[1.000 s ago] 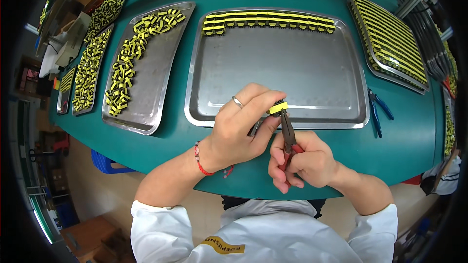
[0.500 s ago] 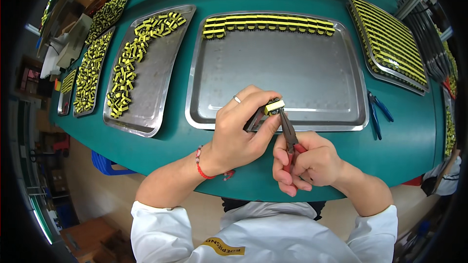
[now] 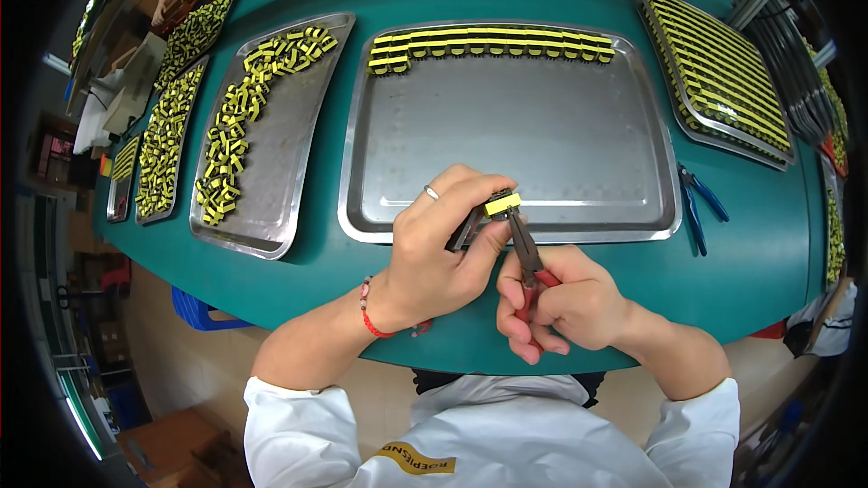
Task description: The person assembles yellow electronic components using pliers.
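Observation:
My left hand [image 3: 443,239] pinches a small yellow-and-black component [image 3: 503,206] between thumb and fingertips, with its yellow side facing up. My right hand [image 3: 565,298] is closed round the red handles of a pair of needle-nose pliers [image 3: 523,248]. The dark jaws of the pliers meet the component's near edge, beside my left thumb; what exactly they grip there is too small to tell. Both hands are over the near edge of a large metal tray [image 3: 506,140]. Along that tray's far side stand neat rows of similar yellow-and-black components [image 3: 493,42].
On the left, a metal tray [image 3: 287,158] holds a loose heap of components, with more filled trays [image 3: 169,145] beyond it. A tray of tightly lined-up components [image 3: 714,72] sits at the right. Blue-handled pliers [image 3: 694,208] lie on the green table [image 3: 759,244]. Another person's arm [image 3: 165,2] shows far left.
My hands and the pliers sit slightly further left in the picture, and the trays have shifted a little too. The component is turned slightly, showing more of its yellow side. Both grips stay the same.

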Action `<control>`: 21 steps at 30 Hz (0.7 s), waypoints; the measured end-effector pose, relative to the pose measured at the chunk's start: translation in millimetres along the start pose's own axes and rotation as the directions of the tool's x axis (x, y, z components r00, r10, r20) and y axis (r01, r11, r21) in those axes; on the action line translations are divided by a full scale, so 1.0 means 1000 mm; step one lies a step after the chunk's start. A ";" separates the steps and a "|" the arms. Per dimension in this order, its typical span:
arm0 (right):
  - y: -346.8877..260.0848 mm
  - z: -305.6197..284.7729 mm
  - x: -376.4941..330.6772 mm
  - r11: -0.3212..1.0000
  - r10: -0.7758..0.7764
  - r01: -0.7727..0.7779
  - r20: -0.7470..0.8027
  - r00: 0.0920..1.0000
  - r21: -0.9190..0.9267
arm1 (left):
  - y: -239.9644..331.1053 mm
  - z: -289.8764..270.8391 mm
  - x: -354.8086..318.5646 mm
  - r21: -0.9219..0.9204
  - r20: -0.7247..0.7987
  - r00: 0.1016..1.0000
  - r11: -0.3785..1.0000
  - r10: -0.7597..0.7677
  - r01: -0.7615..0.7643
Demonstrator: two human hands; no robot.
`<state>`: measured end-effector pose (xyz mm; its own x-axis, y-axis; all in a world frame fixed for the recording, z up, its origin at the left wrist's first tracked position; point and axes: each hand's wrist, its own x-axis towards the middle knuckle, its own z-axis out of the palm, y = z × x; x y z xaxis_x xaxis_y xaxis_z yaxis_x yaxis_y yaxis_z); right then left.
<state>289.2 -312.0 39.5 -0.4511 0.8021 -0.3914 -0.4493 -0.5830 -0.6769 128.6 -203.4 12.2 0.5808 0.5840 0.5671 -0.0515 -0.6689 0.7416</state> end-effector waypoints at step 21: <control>-0.007 -0.009 -0.001 0.999 0.039 -0.037 0.101 0.994 -0.020 | 0.005 0.002 0.000 -0.023 -0.029 0.999 1.000 -0.020 0.019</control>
<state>300.1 -307.4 38.9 -0.5437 0.7616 -0.3526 -0.4166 -0.6096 -0.6745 130.1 -207.7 15.6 0.5581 0.6102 0.5623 -0.0587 -0.6469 0.7603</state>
